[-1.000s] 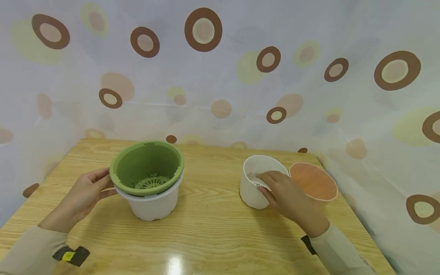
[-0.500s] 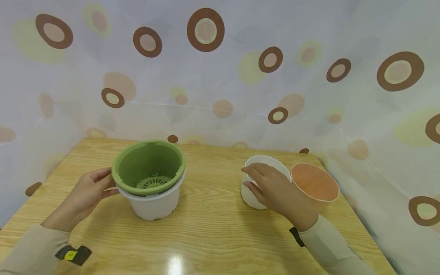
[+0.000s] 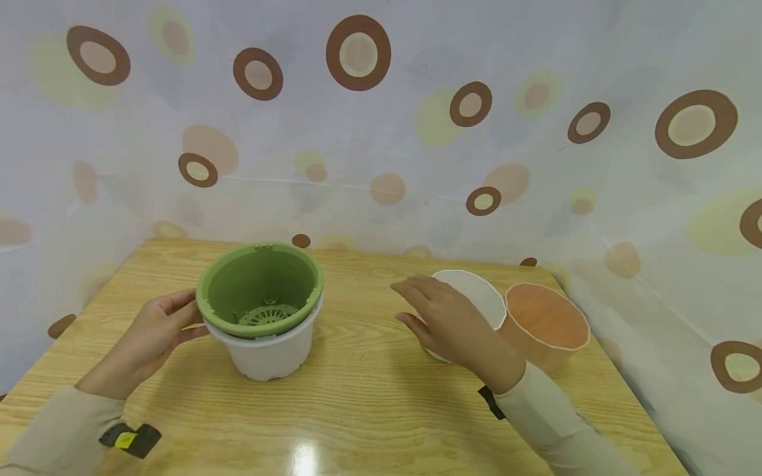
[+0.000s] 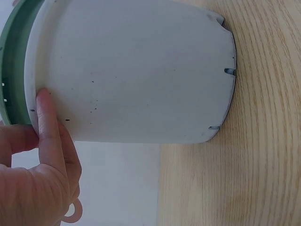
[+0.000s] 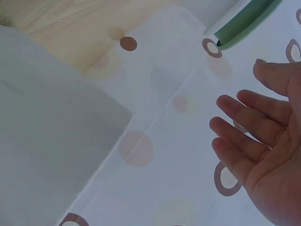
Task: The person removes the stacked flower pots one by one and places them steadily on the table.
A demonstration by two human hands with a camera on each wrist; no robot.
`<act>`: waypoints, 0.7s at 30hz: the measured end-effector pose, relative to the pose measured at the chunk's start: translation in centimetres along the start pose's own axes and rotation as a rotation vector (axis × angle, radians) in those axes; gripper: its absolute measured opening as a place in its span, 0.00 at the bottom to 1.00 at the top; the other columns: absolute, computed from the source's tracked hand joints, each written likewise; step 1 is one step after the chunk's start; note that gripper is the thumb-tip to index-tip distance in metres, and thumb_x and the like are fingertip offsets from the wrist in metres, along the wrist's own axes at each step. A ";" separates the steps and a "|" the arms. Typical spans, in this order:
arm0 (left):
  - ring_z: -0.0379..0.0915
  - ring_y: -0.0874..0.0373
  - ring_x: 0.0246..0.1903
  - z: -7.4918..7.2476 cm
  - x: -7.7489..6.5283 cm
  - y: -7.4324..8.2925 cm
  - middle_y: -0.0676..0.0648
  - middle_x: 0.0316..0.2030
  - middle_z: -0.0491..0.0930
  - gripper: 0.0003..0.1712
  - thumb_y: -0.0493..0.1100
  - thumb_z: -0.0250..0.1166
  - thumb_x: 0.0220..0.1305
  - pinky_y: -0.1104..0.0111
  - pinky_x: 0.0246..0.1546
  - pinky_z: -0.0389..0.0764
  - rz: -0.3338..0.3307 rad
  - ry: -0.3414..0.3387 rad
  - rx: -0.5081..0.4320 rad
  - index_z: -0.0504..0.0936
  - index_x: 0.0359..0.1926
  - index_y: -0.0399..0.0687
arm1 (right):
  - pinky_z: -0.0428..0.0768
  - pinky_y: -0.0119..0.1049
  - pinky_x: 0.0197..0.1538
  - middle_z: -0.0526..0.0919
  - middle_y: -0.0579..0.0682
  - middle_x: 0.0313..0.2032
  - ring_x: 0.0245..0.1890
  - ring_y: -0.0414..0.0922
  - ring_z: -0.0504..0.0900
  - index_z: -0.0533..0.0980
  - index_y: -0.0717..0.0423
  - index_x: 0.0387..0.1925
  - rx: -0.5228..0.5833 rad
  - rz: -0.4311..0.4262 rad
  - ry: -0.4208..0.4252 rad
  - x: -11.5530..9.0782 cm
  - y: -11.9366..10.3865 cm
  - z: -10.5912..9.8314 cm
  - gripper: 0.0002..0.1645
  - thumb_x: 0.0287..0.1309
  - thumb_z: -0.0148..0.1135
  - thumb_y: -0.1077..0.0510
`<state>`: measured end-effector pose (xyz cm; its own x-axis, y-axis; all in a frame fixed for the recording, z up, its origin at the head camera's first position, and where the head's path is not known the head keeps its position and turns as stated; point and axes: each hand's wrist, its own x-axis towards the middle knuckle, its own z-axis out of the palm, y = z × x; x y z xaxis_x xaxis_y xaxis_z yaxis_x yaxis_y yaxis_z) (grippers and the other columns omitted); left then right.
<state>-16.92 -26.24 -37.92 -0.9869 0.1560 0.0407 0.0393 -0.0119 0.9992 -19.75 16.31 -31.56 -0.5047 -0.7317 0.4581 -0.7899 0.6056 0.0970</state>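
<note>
A green flower pot (image 3: 260, 291) sits nested inside a larger-based white flower pot (image 3: 268, 357) on the left side of the table. My left hand (image 3: 153, 334) holds the pair at the left rim; in the left wrist view its fingertips (image 4: 45, 106) lie against the white pot just under its lip, with the thumb at the green rim. My right hand (image 3: 449, 327) hovers in front of a smaller white pot (image 3: 476, 294), hiding part of it. Its fingers are extended and hold nothing, as the right wrist view also shows.
An orange pot (image 3: 544, 320) stands at the right, close beside the small white one. Under everything lies a wood-grain table (image 3: 357, 410), and a sheet with round patterns (image 3: 381, 132) hangs behind and along the right side.
My right hand has come out of the small white pot and moved left, its fingers straightening. The left hand and the nested pots have stayed in place.
</note>
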 end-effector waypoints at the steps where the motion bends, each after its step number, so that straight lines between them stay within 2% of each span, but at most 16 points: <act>1: 0.79 0.66 0.42 0.0 0.0 0.0 0.58 0.45 0.81 0.27 0.44 0.54 0.73 0.73 0.43 0.84 -0.002 0.001 0.003 0.64 0.66 0.34 | 0.76 0.48 0.61 0.80 0.56 0.52 0.57 0.54 0.76 0.73 0.61 0.57 0.002 -0.003 -0.004 0.2 -0.1 0.0 0.25 0.59 0.66 0.56; 7: 0.79 0.66 0.42 0.1 0.0 0.1 0.59 0.45 0.81 0.32 0.45 0.53 0.73 0.73 0.43 0.84 -0.008 -0.003 0.023 0.57 0.68 0.27 | 0.74 0.45 0.63 0.79 0.55 0.53 0.58 0.54 0.75 0.73 0.60 0.57 0.014 -0.039 -0.016 1.3 -1.0 0.2 0.25 0.60 0.65 0.55; 15: 0.78 0.67 0.43 0.1 -0.1 0.2 0.60 0.46 0.80 0.35 0.46 0.53 0.73 0.73 0.44 0.83 -0.034 0.003 0.027 0.54 0.69 0.26 | 0.72 0.44 0.65 0.78 0.54 0.54 0.60 0.52 0.73 0.73 0.59 0.57 0.018 -0.072 -0.032 2.7 -2.1 0.6 0.26 0.60 0.66 0.53; 21: 0.78 0.67 0.42 0.1 0.0 0.1 0.60 0.45 0.80 0.34 0.45 0.53 0.73 0.73 0.43 0.84 -0.012 0.000 0.024 0.55 0.69 0.26 | 0.72 0.43 0.65 0.78 0.54 0.55 0.61 0.53 0.73 0.73 0.59 0.58 0.018 -0.093 -0.045 3.5 -2.8 0.8 0.27 0.61 0.65 0.51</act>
<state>-16.87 -26.18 -37.82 -0.9873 0.1561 0.0282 0.0308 0.0142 0.9994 -19.54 11.80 -30.94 -0.4439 -0.7979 0.4077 -0.8399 0.5291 0.1210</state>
